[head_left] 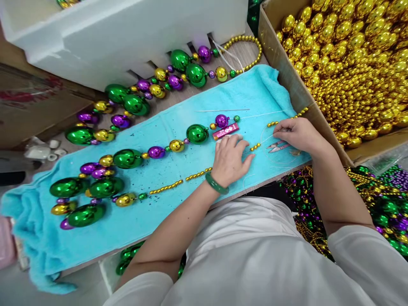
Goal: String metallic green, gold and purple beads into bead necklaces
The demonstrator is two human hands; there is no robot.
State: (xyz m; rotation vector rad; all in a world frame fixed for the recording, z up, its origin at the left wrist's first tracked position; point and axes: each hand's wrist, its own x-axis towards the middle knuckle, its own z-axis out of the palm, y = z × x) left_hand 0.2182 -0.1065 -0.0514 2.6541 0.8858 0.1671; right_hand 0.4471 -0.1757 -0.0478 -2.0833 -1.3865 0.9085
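Note:
My left hand (228, 159), fingers spread and a green bangle at its wrist, rests over the turquoise towel (165, 127). Its thumb is near a short row of gold beads (255, 147). Thin white thread (268, 138) runs from there to my right hand (296, 132), whose thumb and fingers are pinched on it. More small gold beads (300, 112) lie behind the right hand. Beneath that hand are thread snips (278, 147). A strand of large green, purple and gold beads (127, 159) curves across the towel. A small pink packet (225, 131) touches my left fingertips.
A long needle (223, 110) lies toward the towel's far side. Behind it, another bead strand (180, 60) runs along a white foam box (143, 38). At the right stands a cardboard box (288, 76) full of gold beads (344, 80). More bead strands (389, 208) lie below it.

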